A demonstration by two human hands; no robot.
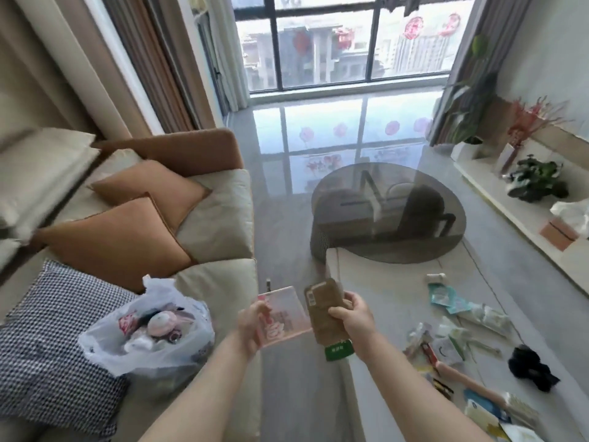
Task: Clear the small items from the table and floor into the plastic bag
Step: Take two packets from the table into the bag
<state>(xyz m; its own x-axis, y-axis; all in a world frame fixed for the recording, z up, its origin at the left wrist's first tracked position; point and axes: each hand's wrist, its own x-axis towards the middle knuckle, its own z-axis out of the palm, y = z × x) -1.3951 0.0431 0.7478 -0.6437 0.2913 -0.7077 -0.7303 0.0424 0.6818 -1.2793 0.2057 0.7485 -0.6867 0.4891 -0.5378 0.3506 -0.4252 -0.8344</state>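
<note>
My left hand (253, 323) grips a flat pink packet (285, 315) by its left edge. Just to its right, my right hand (352, 314) holds a brown cardboard packet with a green end (325, 317). Both are held in the air over the floor, beside the sofa. A white plastic bag (149, 333) sits open on the sofa seat to the left, with a pink round item and other small things inside. Several small packets and wrappers (459, 327) lie scattered on the low white table (382, 301) at the right, along with a black object (530, 366) and a pink-handled brush (468, 379).
A beige sofa (220, 218) with orange cushions and a checked cushion (51, 339) fills the left. A round dark glass table (389, 212) stands ahead. A white low cabinet (516, 212) with plants runs along the right wall. Grey floor lies between sofa and table.
</note>
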